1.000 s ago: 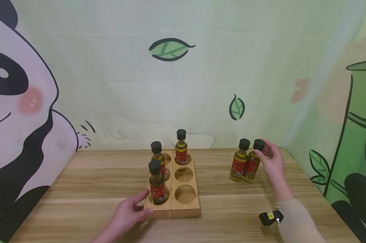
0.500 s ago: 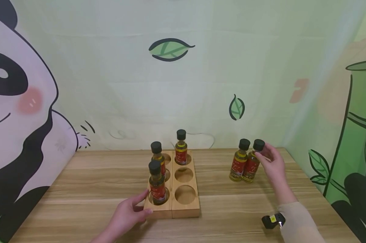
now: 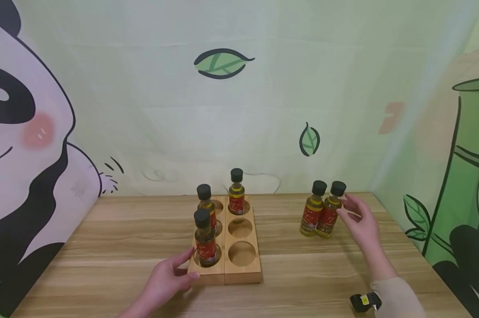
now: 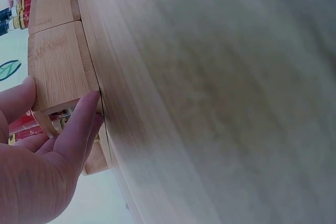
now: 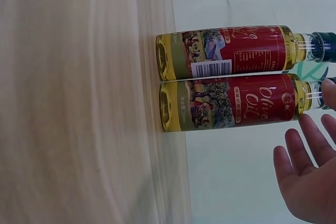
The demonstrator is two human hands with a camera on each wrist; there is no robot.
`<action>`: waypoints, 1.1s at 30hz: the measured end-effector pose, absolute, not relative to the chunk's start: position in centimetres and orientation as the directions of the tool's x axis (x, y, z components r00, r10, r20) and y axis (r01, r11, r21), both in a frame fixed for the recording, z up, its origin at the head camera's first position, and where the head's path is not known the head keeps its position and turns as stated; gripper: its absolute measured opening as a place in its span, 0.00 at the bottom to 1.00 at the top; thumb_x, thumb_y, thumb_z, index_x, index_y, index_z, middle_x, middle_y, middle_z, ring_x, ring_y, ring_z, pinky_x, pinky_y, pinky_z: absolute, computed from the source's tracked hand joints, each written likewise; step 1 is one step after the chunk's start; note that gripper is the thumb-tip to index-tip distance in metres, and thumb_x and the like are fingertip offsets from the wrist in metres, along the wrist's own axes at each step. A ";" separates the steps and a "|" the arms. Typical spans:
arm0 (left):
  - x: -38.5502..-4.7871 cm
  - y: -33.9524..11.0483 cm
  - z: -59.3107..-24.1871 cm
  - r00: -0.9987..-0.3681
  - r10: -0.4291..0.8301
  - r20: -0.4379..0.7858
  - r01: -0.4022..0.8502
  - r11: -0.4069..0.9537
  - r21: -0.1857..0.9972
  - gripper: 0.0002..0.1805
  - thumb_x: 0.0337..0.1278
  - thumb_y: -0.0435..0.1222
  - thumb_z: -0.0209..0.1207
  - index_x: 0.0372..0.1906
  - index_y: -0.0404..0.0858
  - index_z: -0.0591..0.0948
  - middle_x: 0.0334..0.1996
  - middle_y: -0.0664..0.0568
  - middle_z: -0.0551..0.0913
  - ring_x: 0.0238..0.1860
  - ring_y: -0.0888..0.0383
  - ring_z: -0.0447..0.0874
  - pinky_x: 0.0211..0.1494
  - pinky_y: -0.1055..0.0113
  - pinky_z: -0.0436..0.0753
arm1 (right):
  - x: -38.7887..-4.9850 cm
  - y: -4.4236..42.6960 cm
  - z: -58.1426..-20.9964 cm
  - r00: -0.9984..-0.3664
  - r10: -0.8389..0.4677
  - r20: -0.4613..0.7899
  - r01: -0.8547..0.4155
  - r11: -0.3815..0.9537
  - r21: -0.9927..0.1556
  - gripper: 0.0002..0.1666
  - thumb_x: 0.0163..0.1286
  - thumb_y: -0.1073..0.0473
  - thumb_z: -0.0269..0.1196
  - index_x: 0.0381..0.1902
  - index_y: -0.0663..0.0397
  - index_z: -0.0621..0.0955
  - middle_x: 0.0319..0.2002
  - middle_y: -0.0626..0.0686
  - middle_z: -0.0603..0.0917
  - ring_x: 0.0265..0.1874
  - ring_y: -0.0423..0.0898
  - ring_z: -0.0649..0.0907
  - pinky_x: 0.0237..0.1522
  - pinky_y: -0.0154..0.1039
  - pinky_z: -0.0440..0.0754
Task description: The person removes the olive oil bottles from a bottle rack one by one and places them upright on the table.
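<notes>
My left hand (image 3: 165, 280) holds the near left corner of a wooden bottle rack (image 3: 245, 277), thumb on one face and fingers on another (image 4: 44, 177). Three small olive oil bottles stand upright in its round holes: a front left bottle (image 3: 206, 247), a middle left bottle (image 3: 207, 206) and a back right bottle (image 3: 236, 198). Two more olive oil bottles, the left one (image 3: 312, 214) and the right one (image 3: 328, 216), stand side by side on the table. Just right of them is my right hand (image 3: 360, 221), fingers loosely spread, gripping nothing (image 5: 310, 177).
The rack's right column shows bare round holes at its middle (image 3: 240, 228) and front (image 3: 241, 254). A wood-grain table (image 3: 144, 238) ends against a printed cloth backdrop (image 3: 164, 123). A small black camera (image 3: 365, 301) sits at my right wrist.
My right hand has drawn back to the right and slightly down from the right-hand loose bottle's cap, letting go of it. My left hand and the bottles stay put.
</notes>
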State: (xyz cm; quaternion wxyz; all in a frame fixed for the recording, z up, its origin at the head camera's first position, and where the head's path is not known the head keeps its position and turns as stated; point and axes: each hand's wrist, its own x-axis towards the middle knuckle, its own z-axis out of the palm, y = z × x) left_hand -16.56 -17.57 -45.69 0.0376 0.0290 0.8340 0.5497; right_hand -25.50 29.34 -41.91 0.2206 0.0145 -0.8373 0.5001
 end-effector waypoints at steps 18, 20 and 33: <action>-16.5 -17.5 -45.7 -0.996 0.074 -0.052 -0.018 0.404 0.915 0.40 0.49 0.36 0.74 0.69 0.36 0.72 0.66 0.37 0.71 0.44 0.48 0.87 0.34 0.64 0.87 | -23.8 29.2 -42.9 -0.832 0.105 0.545 -0.376 0.615 -0.693 0.27 0.67 0.66 0.67 0.63 0.64 0.75 0.52 0.63 0.83 0.49 0.33 0.78 0.53 0.18 0.70; -16.6 -17.5 -45.7 -0.996 0.073 -0.054 -0.021 0.398 0.917 0.40 0.49 0.35 0.74 0.69 0.36 0.72 0.66 0.36 0.71 0.45 0.48 0.87 0.34 0.63 0.87 | -23.8 28.9 -42.9 -0.819 0.094 0.566 -0.398 0.617 -0.679 0.25 0.66 0.68 0.67 0.60 0.65 0.77 0.50 0.62 0.84 0.47 0.29 0.77 0.53 0.17 0.69; -16.5 -17.4 -45.6 -0.997 0.068 -0.046 -0.015 0.401 0.916 0.39 0.48 0.35 0.74 0.69 0.36 0.73 0.66 0.35 0.72 0.44 0.48 0.87 0.33 0.64 0.87 | -23.4 27.0 -43.4 -0.780 -0.034 0.624 -0.476 0.681 -0.557 0.25 0.59 0.70 0.71 0.56 0.61 0.80 0.44 0.56 0.87 0.45 0.49 0.82 0.51 0.22 0.72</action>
